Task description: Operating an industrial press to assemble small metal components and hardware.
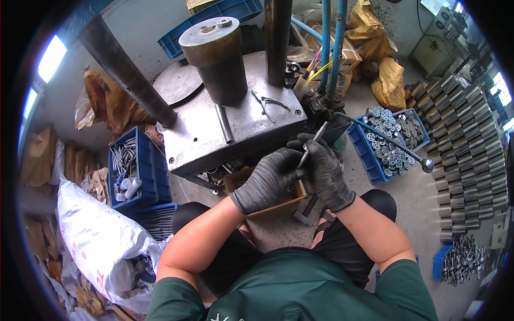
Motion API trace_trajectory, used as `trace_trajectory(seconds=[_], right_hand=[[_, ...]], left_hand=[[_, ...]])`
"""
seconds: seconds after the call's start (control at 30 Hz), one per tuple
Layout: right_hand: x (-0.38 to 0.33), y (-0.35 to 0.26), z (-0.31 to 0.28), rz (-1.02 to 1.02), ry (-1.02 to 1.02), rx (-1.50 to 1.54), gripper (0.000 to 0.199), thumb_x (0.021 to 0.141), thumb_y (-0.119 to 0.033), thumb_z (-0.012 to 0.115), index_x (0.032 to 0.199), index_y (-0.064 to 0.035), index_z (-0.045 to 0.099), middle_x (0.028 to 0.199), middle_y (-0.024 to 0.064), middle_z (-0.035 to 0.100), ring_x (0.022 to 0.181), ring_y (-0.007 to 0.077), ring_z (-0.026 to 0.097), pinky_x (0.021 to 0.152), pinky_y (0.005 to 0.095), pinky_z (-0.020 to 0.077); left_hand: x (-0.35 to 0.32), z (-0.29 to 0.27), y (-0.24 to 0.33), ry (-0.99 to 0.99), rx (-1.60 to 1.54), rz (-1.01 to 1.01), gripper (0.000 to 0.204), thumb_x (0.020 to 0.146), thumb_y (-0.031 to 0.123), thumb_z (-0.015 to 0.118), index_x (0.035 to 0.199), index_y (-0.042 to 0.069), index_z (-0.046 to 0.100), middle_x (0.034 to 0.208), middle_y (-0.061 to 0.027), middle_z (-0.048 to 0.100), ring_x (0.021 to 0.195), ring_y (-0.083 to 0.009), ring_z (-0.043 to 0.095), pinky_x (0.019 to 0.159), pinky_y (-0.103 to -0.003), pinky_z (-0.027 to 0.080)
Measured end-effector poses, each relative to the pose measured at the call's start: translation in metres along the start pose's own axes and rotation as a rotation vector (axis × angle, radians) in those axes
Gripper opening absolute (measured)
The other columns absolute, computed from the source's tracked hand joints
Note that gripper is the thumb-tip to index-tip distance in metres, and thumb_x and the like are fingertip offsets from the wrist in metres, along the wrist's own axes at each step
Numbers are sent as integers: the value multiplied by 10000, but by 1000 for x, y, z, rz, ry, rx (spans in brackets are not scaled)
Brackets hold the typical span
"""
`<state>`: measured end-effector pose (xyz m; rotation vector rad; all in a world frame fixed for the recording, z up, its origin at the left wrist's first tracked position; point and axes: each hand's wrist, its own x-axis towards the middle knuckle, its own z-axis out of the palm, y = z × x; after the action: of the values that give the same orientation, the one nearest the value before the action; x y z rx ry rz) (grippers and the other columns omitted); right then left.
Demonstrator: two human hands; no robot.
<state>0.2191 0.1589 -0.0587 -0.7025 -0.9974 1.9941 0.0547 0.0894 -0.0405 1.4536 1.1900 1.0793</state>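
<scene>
A slim metal shaft (321,131) with a stepped, narrower tip is held at a slant in front of the press table (249,128). My right hand (329,179), in a dark grey glove, is closed around the shaft's middle. My left hand (270,181), gloved alike, has its fingers closed at the shaft's lower end; the exact grip is partly hidden. On the steel table lie a pair of circlip pliers (267,106) and a short metal tube (224,124). Behind them stands a thick steel cylinder (219,67) with a bearing (224,22) on top.
A blue crate (375,160) of round metal parts sits right of the table, beneath a lever with a ball end (426,165). Stacked metal tubes (463,155) line the far right. Left are a blue bin (147,171) of shafts and a white sack (93,241). A wooden box (273,208) lies below my hands.
</scene>
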Motion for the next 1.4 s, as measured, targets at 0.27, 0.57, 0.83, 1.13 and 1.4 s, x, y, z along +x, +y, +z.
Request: trace_trajectory(seconds=[0.27,0.57,0.83,1.13,1.4], right_hand=[[-9,-28,-14,-111,41,-49,353,1038,-264,649,1292,-19,632,1172,117,698,1087,183,663,935,294,539],[-80,-130,-169,-406,-55,-1672,285,977,-269,670,1110,-17,688,899,157,707,827,316,713,749,412,567],[-303,36,-420,651,677,-1193,409,886,-161,603,1270,-53,693,835,144,745,682,206,714,654,359,579],[-400,168,-461,936,871,-1388,360,870,-212,638,1192,-82,732,1150,223,736,1069,368,715,944,446,555],[-375,157,-481,1144,876,-1376,380,884,-201,617,1226,-89,737,1297,199,692,1205,360,675,1018,449,532]], left_hand=[[11,-4,-24,74,642,261,306,880,193,785,1149,64,714,990,-136,655,884,-314,678,801,-413,562],[3,-17,-26,-189,785,21,337,884,185,735,1196,66,686,1072,-159,659,997,-371,674,848,-428,553],[-14,-7,-30,-291,698,-34,357,876,77,727,1224,25,668,1116,-170,668,1034,-351,683,909,-399,541],[-54,9,-33,-225,650,-122,329,875,40,732,1200,10,685,1091,-150,702,1027,-277,692,914,-372,546],[-64,-2,-111,-334,570,-319,322,900,68,727,1206,-9,664,1066,-147,689,985,-266,699,881,-367,559]])
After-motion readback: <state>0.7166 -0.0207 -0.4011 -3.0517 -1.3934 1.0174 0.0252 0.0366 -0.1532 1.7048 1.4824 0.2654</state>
